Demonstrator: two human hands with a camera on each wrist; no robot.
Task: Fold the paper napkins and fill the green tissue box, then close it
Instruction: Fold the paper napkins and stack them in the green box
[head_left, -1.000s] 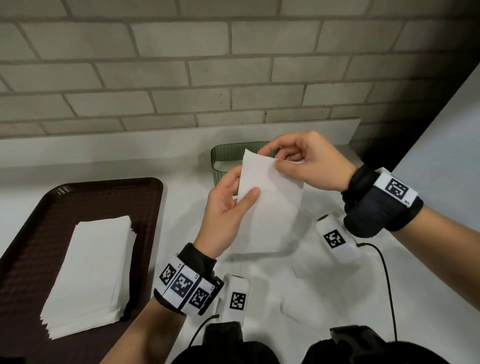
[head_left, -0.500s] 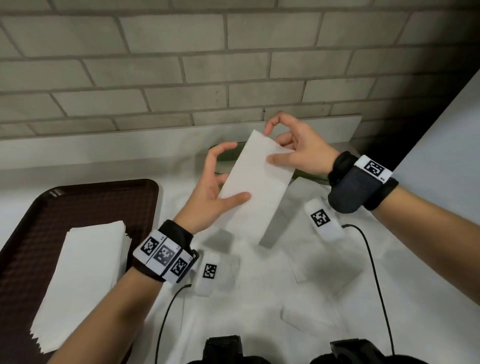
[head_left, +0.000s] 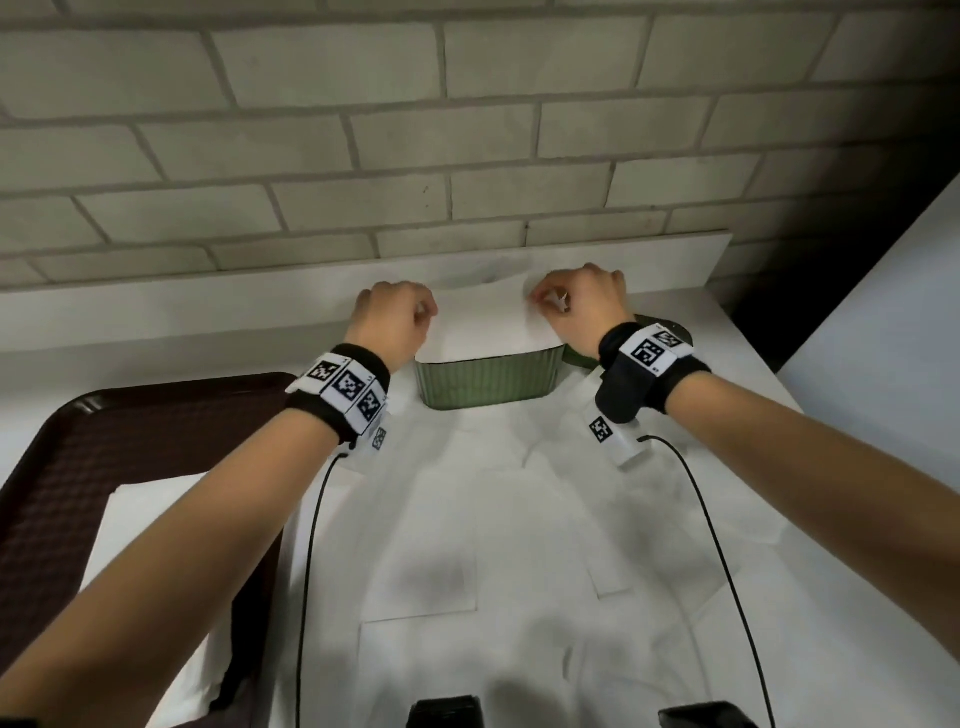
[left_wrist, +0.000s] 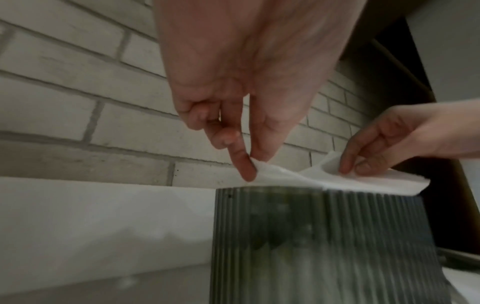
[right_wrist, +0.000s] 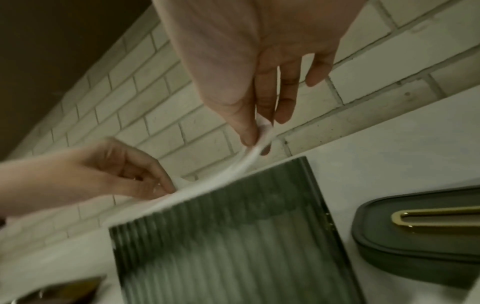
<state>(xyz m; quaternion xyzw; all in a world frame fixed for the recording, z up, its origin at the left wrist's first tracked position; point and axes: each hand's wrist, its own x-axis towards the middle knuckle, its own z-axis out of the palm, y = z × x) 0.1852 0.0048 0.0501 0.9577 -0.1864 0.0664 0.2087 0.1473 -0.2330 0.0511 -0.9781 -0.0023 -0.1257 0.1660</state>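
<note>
Beside the green box (right_wrist: 233, 236), its lid (right_wrist: 420, 232) lies.

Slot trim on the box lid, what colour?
Gold, on the dark green lid; clearest in the right wrist view.

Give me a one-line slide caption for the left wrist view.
Left hand and right hand pinch a folded napkin over the ribbed green tissue box.

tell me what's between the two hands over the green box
A folded white napkin spans from the left hand to the right hand, lying across the green tissue box rim; clearest in the head view.
</note>
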